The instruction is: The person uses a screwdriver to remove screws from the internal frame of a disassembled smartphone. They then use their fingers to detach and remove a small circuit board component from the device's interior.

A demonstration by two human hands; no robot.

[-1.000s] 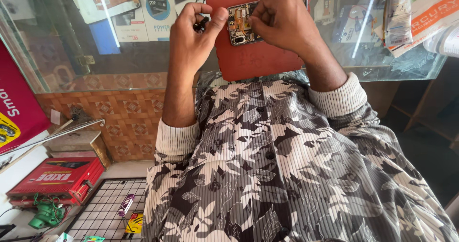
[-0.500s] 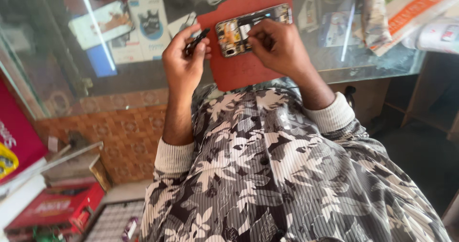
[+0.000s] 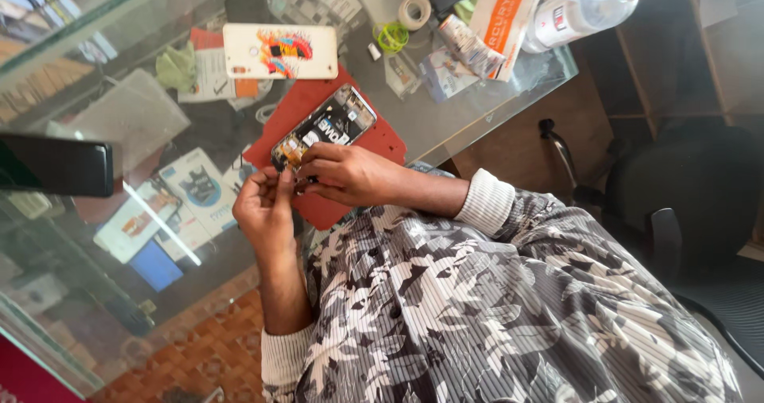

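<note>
My right hand pinches the opened phone on the mat; left hand pinched beside it. Light, fragile: I grip its edges.

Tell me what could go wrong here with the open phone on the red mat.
1. The phone lies with its back off and parts bare; a slip of the right hand at its near end could scratch them.
2. The left hand seems to pinch something tiny, too small to tell; dropped, it could get lost in the clutter on the glass counter.
3. The mat reaches the counter's edge, so the phone might slide off.
</note>
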